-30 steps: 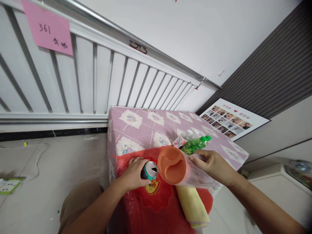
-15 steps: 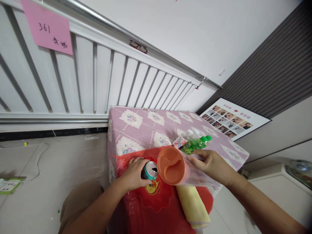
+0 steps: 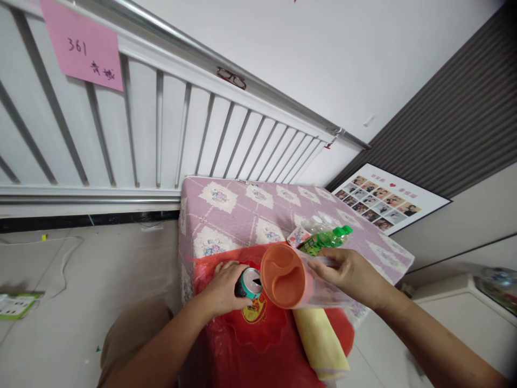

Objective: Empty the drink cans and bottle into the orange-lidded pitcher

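My left hand (image 3: 226, 286) is wrapped round a green drink can (image 3: 251, 283), its opened top facing me. In my right hand (image 3: 343, 272) is the handle of a clear pitcher (image 3: 329, 291) with an orange lid (image 3: 283, 276). The pitcher lies tilted nearly sideways, its lid toward the can and close beside it. Below both sits a red scalloped plate (image 3: 260, 337) with a yellow print, on red plastic sheeting (image 3: 226, 355). A rolled yellow cloth (image 3: 323, 345) lies under the pitcher.
Green bottles (image 3: 325, 240), clear bottles (image 3: 317, 222) and a small patterned card or box (image 3: 298, 236) lie behind the pitcher on the flowered tablecloth (image 3: 242, 210). A white radiator (image 3: 242, 134) runs along the wall, with eyeglasses (image 3: 231, 78) on top. A photo board (image 3: 388, 199) leans at right.
Both hands hold the can and the pitcher almost unchanged. Only a slight shift of the whole view shows.
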`<state>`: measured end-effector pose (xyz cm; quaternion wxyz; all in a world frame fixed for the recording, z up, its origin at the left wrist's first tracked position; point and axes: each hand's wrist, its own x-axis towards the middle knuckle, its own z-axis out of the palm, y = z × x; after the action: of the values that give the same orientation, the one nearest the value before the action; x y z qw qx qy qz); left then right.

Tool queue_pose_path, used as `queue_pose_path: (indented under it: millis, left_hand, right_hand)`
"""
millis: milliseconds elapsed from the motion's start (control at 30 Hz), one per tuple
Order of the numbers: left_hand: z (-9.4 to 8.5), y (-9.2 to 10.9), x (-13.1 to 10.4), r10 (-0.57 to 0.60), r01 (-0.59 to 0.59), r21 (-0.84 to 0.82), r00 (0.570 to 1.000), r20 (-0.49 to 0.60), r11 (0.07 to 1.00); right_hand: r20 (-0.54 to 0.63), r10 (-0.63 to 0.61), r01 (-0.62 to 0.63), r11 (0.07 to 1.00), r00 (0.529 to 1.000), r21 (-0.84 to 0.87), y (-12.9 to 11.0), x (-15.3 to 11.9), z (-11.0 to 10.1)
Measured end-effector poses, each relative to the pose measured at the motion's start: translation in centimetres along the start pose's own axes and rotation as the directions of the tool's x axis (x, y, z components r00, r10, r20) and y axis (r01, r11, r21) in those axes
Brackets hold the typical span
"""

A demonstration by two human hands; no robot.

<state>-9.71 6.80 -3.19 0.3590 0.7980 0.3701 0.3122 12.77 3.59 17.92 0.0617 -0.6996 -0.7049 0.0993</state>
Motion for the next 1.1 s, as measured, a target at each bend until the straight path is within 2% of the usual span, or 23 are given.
queue_pose_path:
  millis: [767, 1100]
  left_hand:
    - [-0.2, 0.1, 0.0, 0.005, -0.005, 0.005, 1.0, 0.005, 1.0]
    - [-0.3, 0.1, -0.1, 0.0, 0.0, -0.001, 1.0, 0.013, 1.0]
  right_hand:
    - [0.0, -0.04, 0.04, 0.998, 0.999, -0.042, -1.5, -0.1, -0.6]
    - [-0.017, -0.099, 0.098, 0.992, 0.995, -0.074, -1.5, 0.1, -0.5]
